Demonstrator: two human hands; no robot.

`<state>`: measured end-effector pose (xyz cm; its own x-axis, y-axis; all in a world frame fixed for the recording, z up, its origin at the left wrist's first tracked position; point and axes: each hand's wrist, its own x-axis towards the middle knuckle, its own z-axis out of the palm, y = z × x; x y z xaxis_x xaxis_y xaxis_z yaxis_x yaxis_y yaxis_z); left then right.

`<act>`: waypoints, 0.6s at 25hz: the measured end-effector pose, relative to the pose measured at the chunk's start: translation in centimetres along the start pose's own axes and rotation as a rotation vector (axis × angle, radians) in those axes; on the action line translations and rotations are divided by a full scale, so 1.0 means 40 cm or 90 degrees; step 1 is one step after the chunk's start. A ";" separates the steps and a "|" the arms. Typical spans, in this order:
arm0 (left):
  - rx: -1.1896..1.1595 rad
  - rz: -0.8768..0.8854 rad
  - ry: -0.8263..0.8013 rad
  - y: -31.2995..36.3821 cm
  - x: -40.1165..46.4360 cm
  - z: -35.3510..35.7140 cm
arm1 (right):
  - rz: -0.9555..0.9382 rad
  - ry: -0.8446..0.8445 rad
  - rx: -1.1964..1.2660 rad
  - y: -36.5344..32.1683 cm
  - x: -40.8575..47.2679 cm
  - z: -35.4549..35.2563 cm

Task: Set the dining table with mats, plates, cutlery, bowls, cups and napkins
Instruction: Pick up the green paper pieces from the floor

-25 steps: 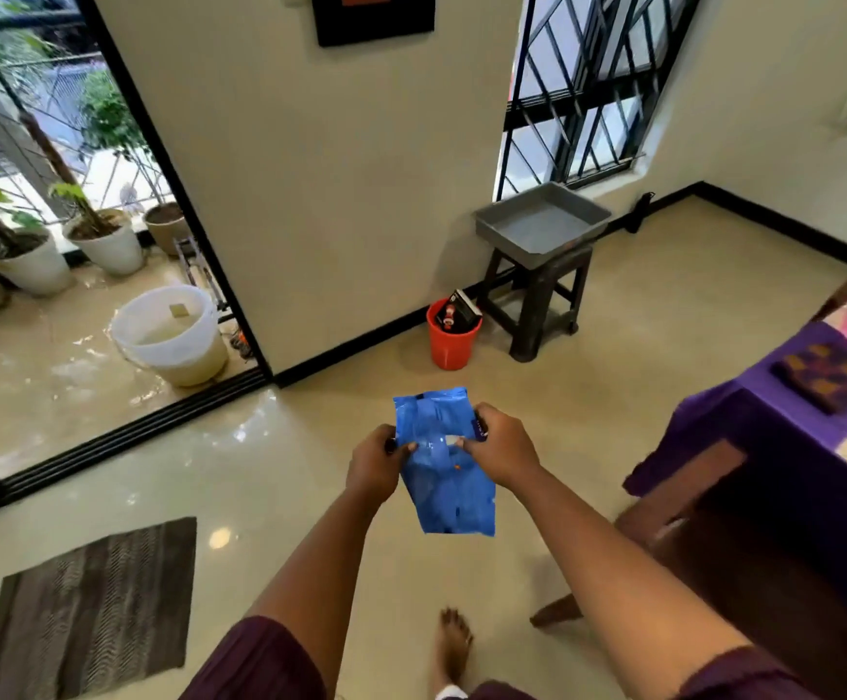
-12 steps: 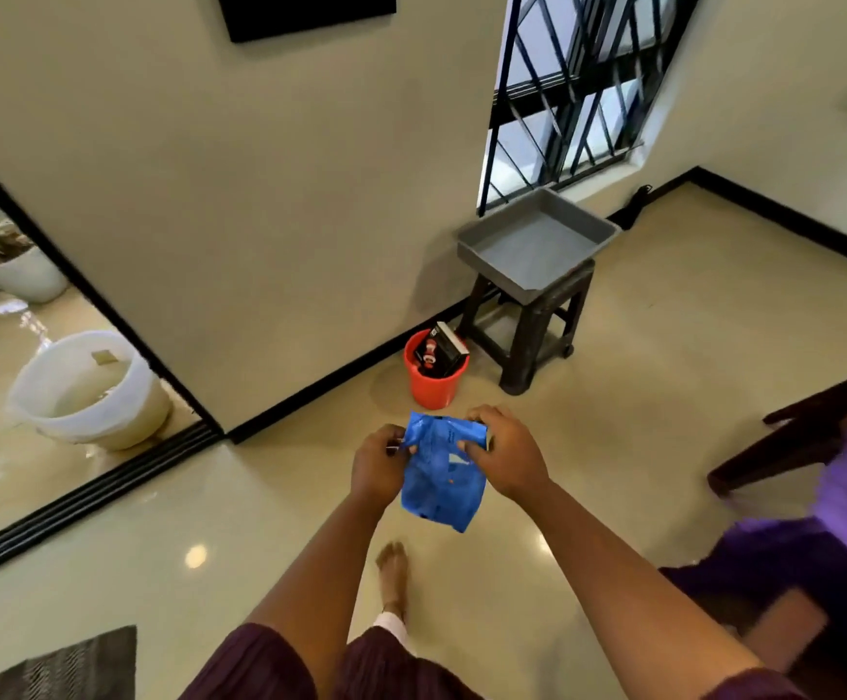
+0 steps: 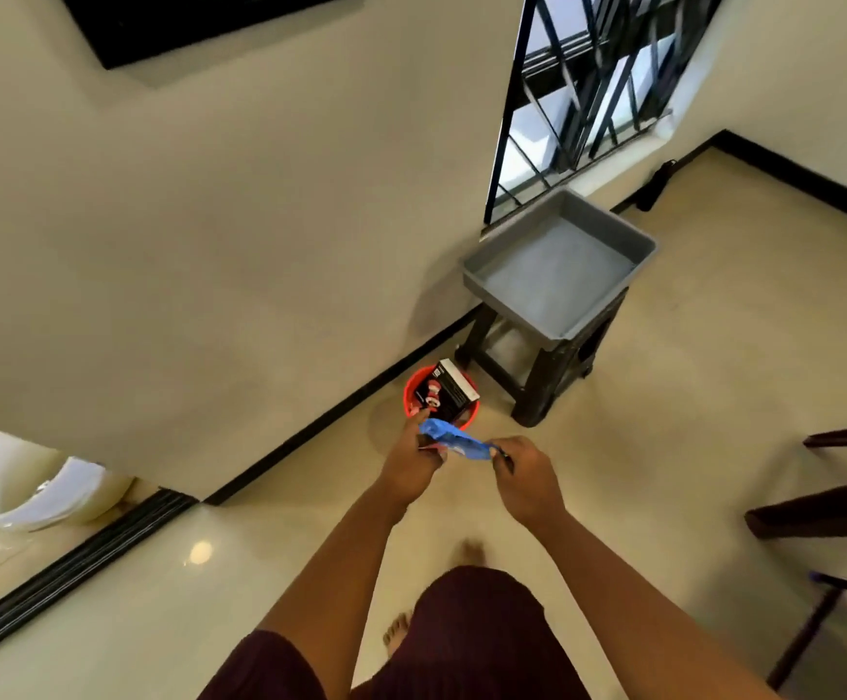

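I hold a crumpled blue plastic wrapper (image 3: 454, 439) stretched flat between both hands, just in front of a small red bin (image 3: 467, 420). My left hand (image 3: 413, 462) pinches its left end and my right hand (image 3: 524, 479) pinches its right end. The bin stands on the floor by the wall and holds a black-and-white box (image 3: 452, 391) and other packaging. The dining table is out of view.
A grey tray (image 3: 560, 267) sits on a dark stool (image 3: 542, 376) right of the bin, under a barred window (image 3: 593, 88). Dark chair parts (image 3: 825, 502) jut in at the right edge. A white bucket (image 3: 57, 497) stands beyond the door track at left.
I have walked closer to the red bin. The wrapper went from hanging upright to lying flat between my hands, now right at the bin's near rim.
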<state>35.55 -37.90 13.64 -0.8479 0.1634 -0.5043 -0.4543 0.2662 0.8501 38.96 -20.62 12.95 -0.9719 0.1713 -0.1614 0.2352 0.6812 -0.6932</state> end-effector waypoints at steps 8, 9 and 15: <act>0.027 -0.103 -0.087 0.092 0.421 0.023 | 0.096 -0.133 -0.039 0.079 0.444 0.028; 0.028 -0.114 -0.083 0.101 0.477 0.015 | 0.106 -0.145 -0.041 0.092 0.494 0.033; 0.036 -0.192 -0.075 0.017 0.736 0.015 | 0.189 -0.223 -0.009 0.185 0.698 0.172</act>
<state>10.45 -32.34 -0.70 -0.6381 0.1774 -0.7492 -0.6614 0.3720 0.6513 13.50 -15.71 -1.53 -0.8063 0.1110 -0.5810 0.5014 0.6493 -0.5718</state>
